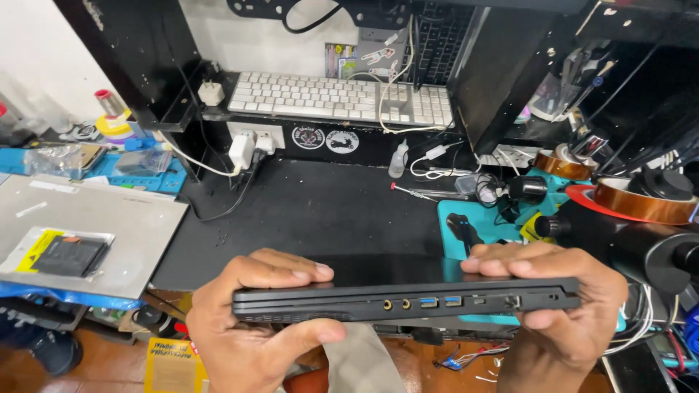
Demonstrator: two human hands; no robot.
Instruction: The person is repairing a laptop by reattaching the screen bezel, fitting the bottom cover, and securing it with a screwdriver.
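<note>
Item: closed black laptop [408, 300], held edge-on above the black desk [328, 211], ports facing you. Your left hand [251, 327] clamps its left end, thumb beneath, fingers on top. Your right hand [564, 306] clasps its right end likewise. Clear bag [62, 252] on the grey panel [138, 218] contains a black part.

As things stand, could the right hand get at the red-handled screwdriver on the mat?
Probably not: the right hand grips the closed laptop together with the left hand; otherwise the way to the screwdriver looks open.
</note>
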